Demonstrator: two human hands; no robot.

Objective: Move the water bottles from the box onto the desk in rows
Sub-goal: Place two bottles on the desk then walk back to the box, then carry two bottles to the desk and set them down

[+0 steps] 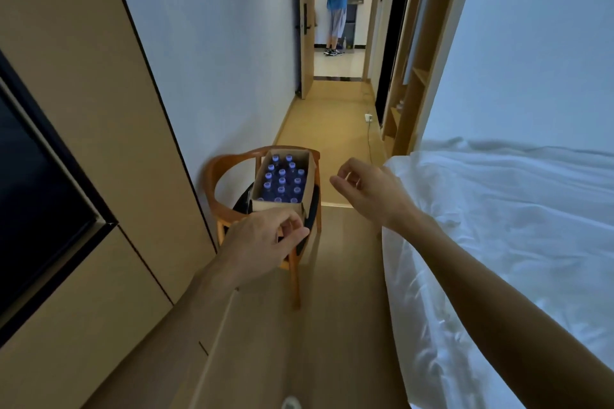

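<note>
I see the water bottles (282, 181) standing capped in the open box (307, 188), which sits on a wooden chair (212, 176) just beyond my left hand (262, 242). That hand hovers before the box, fingers loosely curled, holding nothing. My right hand (368, 191) hangs to the box's right, fingers relaxed, empty. A bed (505, 209) lies right of that hand.

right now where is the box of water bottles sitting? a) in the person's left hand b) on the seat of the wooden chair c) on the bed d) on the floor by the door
b: the open cardboard box of water bottles rests on the wooden chair, and both the left hand and right hand hold nothing.
</note>
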